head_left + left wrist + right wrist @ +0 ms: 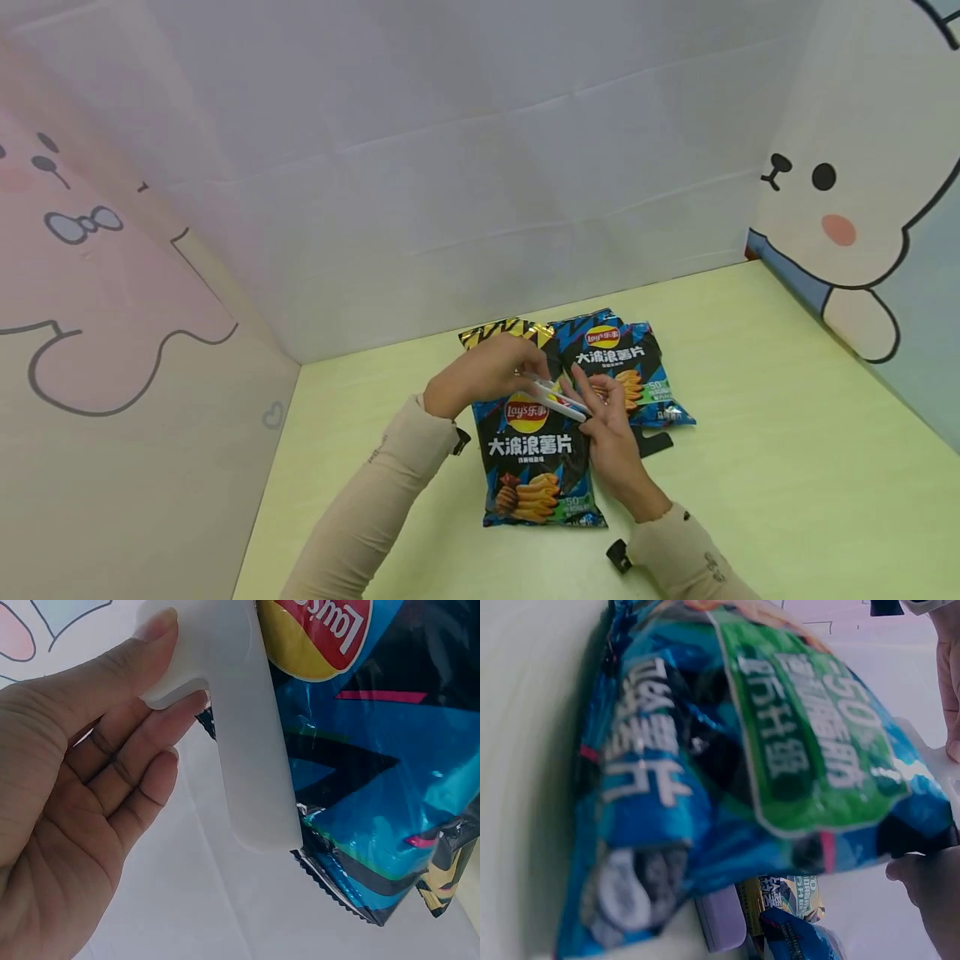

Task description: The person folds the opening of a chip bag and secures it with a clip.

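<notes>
A blue and black bag of potato chips (534, 479) stands at the table's middle, its front label facing me. My left hand (491, 367) pinches a white clip-like plastic piece (251, 750) between thumb and fingers; its long bar lies along the bag's upper part. At the bag's top right, my right hand (615, 437) pinches the edge, some fingers extended near the white piece's end. The right thumb (905, 871) touches the bag's corner in the right wrist view, while the other fingers are hidden there.
Behind lie another blue chip bag (618, 358) and a yellow and black striped bag (517, 327). A flat black object (654, 443) lies beside the right hand. A pale purple block (721, 921) shows below the bag. A white cloth wall (480, 167) closes off the back.
</notes>
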### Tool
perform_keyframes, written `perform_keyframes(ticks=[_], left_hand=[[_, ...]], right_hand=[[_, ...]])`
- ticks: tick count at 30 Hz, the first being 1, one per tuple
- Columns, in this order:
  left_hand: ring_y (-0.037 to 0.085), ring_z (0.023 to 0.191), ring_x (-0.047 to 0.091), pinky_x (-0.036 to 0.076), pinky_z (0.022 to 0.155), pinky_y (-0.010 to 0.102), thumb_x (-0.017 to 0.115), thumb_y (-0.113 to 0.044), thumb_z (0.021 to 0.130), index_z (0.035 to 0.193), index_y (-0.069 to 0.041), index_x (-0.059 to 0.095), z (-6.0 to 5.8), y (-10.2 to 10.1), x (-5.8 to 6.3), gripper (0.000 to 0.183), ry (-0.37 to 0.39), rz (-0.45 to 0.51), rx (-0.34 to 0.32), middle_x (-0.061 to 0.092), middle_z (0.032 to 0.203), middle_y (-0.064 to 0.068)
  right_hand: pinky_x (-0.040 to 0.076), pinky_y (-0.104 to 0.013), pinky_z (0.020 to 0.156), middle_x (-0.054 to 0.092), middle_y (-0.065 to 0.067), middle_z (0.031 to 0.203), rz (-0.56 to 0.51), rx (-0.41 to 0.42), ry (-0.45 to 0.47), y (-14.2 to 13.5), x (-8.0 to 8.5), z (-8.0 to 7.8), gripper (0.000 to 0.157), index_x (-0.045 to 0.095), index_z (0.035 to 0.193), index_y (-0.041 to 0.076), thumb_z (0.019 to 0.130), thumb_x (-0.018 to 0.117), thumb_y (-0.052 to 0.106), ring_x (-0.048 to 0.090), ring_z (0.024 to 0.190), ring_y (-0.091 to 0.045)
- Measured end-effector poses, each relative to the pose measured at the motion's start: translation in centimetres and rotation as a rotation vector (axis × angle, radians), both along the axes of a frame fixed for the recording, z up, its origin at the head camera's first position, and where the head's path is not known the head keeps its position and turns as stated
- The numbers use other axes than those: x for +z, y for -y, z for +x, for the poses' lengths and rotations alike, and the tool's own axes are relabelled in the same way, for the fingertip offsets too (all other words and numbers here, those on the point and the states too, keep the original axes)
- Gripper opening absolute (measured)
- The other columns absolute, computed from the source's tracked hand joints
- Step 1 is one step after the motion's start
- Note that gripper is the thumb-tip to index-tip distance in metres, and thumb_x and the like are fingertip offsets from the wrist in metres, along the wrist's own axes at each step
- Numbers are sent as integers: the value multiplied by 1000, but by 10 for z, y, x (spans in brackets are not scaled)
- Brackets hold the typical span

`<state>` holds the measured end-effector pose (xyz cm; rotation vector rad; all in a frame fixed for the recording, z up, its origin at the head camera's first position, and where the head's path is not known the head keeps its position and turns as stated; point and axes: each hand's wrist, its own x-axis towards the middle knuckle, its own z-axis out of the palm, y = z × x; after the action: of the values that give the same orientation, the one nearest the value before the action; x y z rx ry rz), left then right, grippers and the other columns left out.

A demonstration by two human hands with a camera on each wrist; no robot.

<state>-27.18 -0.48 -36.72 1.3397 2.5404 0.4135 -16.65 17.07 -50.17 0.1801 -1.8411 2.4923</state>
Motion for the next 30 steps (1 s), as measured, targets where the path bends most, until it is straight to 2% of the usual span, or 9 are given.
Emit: perform_keyframes(ticks=[2,3,4,7,9,11,20,25,30], left_hand=[[10,85,67,56,80,25,76,-22,90,97,-18,77,0,-1,0,8,-4,-6,-7,75,96,-3],[9,85,66,56,80,24,76,-22,90,96,-17,77,0,-1,0,8,-5,-8,-9,75,96,-3],[9,84,66,56,80,24,75,-22,90,96,-18,77,0,-2,-1,8,-4,-12,-11,75,95,-3],[8,83,65,55,79,23,75,-22,90,96,-18,76,0,-3,-2,7,6,-17,-15,75,94,-4],[8,82,64,55,78,23,75,-22,90,96,-18,76,1,-4,-2,7,16,-17,-13,74,94,-4],[7,82,63,54,78,23,75,-22,90,95,-18,76,2,-5,-1,6,24,-18,-12,74,93,-4],[8,88,62,55,83,25,75,-23,91,105,-18,76,6,-9,2,15,37,-55,10,74,103,-4],[8,89,63,55,85,25,75,-23,91,108,-17,77,6,-9,1,18,48,-56,22,74,106,-4],[10,93,64,55,86,25,74,-22,92,113,-17,76,6,-8,0,22,61,-50,26,74,111,-3]], right_hand=[[34,-4,106,7,-13,171,-4,1,-20,-1,0,0,54,15,134,9,88,28,-16,29,152,-17],[38,-4,99,6,-14,171,-11,3,-28,-2,-1,0,57,15,135,10,87,31,-17,29,151,-16],[42,-4,92,5,-16,171,-16,7,-44,-2,-1,1,60,15,136,9,86,33,-18,31,151,-13],[44,-5,87,2,-20,170,-29,20,-96,-3,-4,1,66,12,137,6,82,38,-22,37,146,0],[45,-6,88,0,-22,170,-44,30,-122,-3,-5,2,68,11,137,5,81,38,-23,41,141,8],[43,-8,101,-2,-24,169,-55,32,-136,-3,-6,2,70,11,138,4,80,38,-24,43,138,11],[39,-9,108,-1,-24,169,-64,43,-108,-4,-5,3,71,10,140,3,80,36,-25,43,140,7],[41,-11,108,3,-27,168,-62,64,-102,-4,-2,3,67,13,142,1,87,44,-20,45,139,5],[44,-13,106,10,-32,165,-74,71,-78,-2,1,4,63,16,147,-3,96,54,-8,51,133,8]])
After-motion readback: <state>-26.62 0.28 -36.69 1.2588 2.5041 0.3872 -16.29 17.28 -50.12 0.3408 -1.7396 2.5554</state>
